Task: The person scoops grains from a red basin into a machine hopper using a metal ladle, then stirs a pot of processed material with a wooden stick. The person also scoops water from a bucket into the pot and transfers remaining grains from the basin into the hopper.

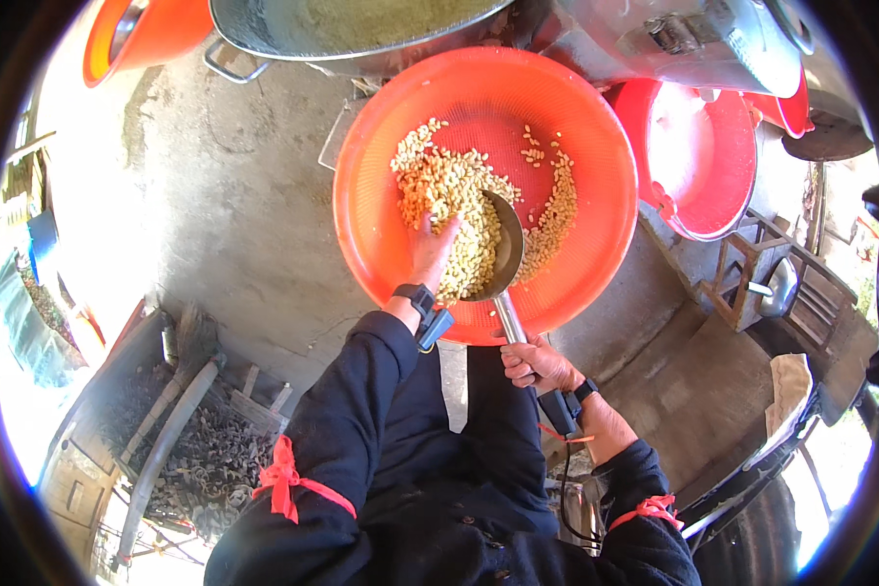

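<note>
In front of me stands a wide orange plastic basin (pixel 593 242) with a ribbed or mesh-like wall. A heap of pale yellow soaked beans (pixel 447 179), apparently soybeans, lies on its left side, and a thinner band of them curves along the right. My right hand (pixel 538 364) grips the steel handle of a round metal ladle (pixel 511 238). The ladle's bowl rests tilted against the heap, with beans in it. My left hand (pixel 434 249) is on the beans left of the ladle, fingers spread and partly sunk among them. Whether it grasps any beans is hidden.
A large metal pan (pixel 264 51) with liquid stands beyond the basin. Beside it are a metal vessel (pixel 674 36) and a red bucket (pixel 732 168). A wooden stool (pixel 736 286) stands at right. A broom (pixel 190 337) and a container of dark scraps (pixel 212 454) lie at lower left.
</note>
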The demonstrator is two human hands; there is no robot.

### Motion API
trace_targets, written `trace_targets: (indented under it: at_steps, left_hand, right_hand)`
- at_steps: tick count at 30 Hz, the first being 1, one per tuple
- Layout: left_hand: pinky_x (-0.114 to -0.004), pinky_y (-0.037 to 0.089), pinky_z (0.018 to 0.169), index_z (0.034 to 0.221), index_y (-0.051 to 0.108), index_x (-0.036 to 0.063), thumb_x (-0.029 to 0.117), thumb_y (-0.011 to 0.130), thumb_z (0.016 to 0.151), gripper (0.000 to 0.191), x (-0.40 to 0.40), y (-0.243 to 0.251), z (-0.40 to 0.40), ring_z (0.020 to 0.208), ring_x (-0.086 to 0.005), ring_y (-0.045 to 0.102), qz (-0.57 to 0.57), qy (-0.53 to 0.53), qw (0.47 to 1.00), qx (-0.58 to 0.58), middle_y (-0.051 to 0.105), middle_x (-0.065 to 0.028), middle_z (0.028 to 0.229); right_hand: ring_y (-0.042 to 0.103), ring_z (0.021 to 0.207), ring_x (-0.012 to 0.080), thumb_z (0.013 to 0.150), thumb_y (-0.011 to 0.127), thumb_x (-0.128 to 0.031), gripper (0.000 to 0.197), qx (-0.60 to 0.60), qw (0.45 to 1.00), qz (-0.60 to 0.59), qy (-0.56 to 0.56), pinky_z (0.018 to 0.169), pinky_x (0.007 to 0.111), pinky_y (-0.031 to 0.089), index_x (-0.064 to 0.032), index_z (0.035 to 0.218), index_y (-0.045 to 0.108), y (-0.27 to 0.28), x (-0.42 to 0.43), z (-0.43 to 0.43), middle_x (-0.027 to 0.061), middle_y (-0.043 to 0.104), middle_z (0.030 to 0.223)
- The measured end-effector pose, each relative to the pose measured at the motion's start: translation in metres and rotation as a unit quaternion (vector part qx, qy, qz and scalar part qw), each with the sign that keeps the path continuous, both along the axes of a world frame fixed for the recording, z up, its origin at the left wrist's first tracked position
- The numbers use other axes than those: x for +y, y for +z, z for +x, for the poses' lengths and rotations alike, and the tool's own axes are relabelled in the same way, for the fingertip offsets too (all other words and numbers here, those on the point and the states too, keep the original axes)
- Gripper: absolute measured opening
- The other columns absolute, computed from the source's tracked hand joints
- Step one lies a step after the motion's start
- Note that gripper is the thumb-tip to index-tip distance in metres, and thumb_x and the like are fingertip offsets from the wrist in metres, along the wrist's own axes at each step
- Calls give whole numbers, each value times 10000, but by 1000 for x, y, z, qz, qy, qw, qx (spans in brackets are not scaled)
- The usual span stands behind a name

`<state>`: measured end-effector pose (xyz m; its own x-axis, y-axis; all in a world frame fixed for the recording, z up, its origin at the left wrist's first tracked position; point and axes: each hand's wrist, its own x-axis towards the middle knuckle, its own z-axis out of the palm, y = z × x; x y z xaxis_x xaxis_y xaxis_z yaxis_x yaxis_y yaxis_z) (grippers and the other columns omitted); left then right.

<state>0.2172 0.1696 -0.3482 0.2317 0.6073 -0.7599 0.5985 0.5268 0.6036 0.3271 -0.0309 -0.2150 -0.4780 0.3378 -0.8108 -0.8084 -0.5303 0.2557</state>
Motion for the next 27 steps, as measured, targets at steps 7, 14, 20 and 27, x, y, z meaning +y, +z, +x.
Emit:
trace_targets:
  at_steps: [7,14,20,27]
  left_hand:
    - [-485,306,991,1223,547,198,385,664,786,490,-12,114,25,1150,-363,423,350,-216,907,92,493,-212,1160]
    - [-581,216,1037,1273,537,289,394,711,709,599,-28,284,24,1296,-416,247,461,-393,793,-59,314,-141,1414]
    - [-653,81,1049,1348,446,337,547,610,763,643,-22,408,20,1356,-436,167,474,-531,697,-87,347,-52,1443]
    - [-409,398,888,831,588,89,232,631,823,150,21,505,31,979,-241,532,466,-268,764,-356,574,-62,1000]
  right_hand:
    - [302,481,34,895,499,-54,359,30,989,116,-85,412,177,235,-142,1235,422,60,-7,-7,-48,340,651]
    - [306,482,35,871,511,-39,427,29,976,166,-136,416,176,249,-130,1273,398,184,-22,-17,-32,339,650]
    - [304,493,15,860,521,-44,452,29,965,184,-187,413,146,258,-99,1285,377,288,-25,-30,-27,347,674]
    - [270,472,1,895,464,-65,409,21,950,229,-212,398,135,235,-78,1291,362,384,-32,-30,-44,315,664]
